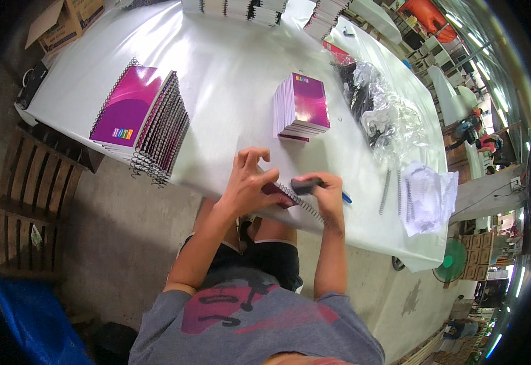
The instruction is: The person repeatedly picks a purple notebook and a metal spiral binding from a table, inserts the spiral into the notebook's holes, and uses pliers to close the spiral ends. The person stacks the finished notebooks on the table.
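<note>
My left hand (241,185) is closed on a purple-covered notebook (285,194) at the table's near edge, its thumb along the cover. A thin wire spiral (309,209) runs along the notebook's edge and sticks out past it, towards my right wrist. My right hand (329,196) grips a dark, rounded tool (305,185) against the spiral side; its exact kind cannot be made out. Beyond my hands stands a stack of purple-covered page blocks (310,103) with no spirals showing. At the left, spiral-bound purple notebooks (125,108) are piled up.
A blue pen (346,198) lies beside my right hand. To the right are loose spirals (385,191), crumpled white paper (426,198) and clear plastic wrapping (384,109). More bound stacks (238,8) line the far edge of the white-covered table (229,91). A wooden chair (34,188) stands left.
</note>
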Available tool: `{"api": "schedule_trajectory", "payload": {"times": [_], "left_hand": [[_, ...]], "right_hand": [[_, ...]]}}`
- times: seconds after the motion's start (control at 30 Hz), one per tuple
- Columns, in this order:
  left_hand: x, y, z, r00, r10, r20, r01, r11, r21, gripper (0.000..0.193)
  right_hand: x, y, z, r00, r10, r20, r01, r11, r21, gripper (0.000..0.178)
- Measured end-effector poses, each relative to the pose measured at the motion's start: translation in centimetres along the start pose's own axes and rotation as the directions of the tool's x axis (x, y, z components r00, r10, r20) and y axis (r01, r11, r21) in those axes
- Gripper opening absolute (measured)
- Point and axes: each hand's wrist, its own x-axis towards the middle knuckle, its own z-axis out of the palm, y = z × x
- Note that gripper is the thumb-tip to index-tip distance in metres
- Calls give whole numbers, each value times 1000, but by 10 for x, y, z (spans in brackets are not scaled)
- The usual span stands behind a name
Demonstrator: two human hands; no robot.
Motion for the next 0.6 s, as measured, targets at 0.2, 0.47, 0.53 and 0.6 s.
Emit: {"api": "schedule_trajectory", "payload": {"times": [0.2,0.47,0.53,0.6], "left_hand": [[-1,-8,5,992,-113,-48,107,987,-118,55],[-8,-21,12,981,-182,-72,169,972,-164,54],[-5,-17,9,982,-182,-51,170,967,-192,53],[-1,-11,7,976,-215,-27,203,950,-238,50]], "right_hand": [[3,1,8,999,48,12,-47,995,-85,20],[7,-15,15,990,-33,138,42,997,-59,18],[13,2,15,996,79,31,-75,990,-122,19],[17,20,7,997,79,-17,-81,979,-187,20]]}}
